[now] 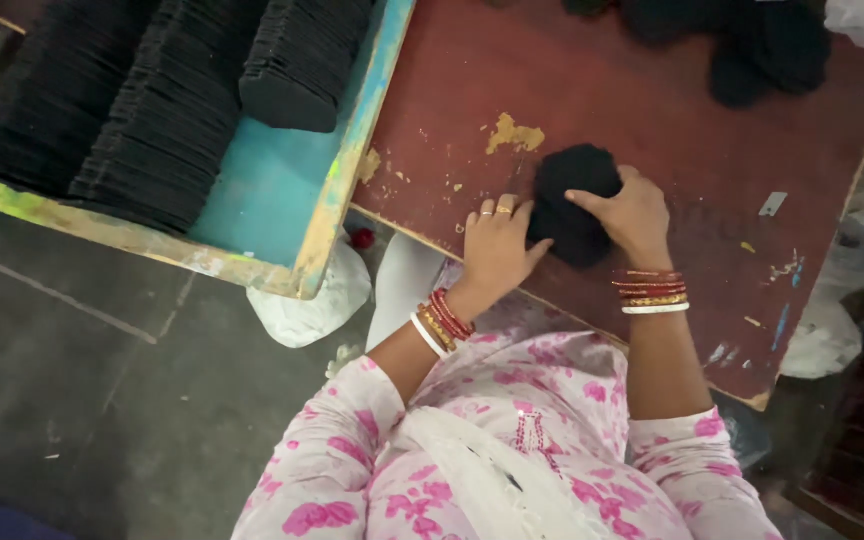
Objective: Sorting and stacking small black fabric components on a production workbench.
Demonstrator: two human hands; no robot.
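A black fuzzy bundle (569, 200) lies on the dark red table (672, 120), close to its near edge. My left hand (495, 245) rests flat on the table against the bundle's left side, fingers spread, with rings on two fingers. My right hand (632, 212) lies over the bundle's right side, thumb and fingers curled onto it. Both wrists carry red, gold and white bangles. My pink-flowered sleeves fill the bottom of the view.
More black fuzzy material (742, 40) sits at the table's far side. A turquoise tray-table (282, 180) at the left holds rows of stacked black flat pieces (152, 100). White bags (307, 300) lie on the grey floor below, and another (822, 340) at the right.
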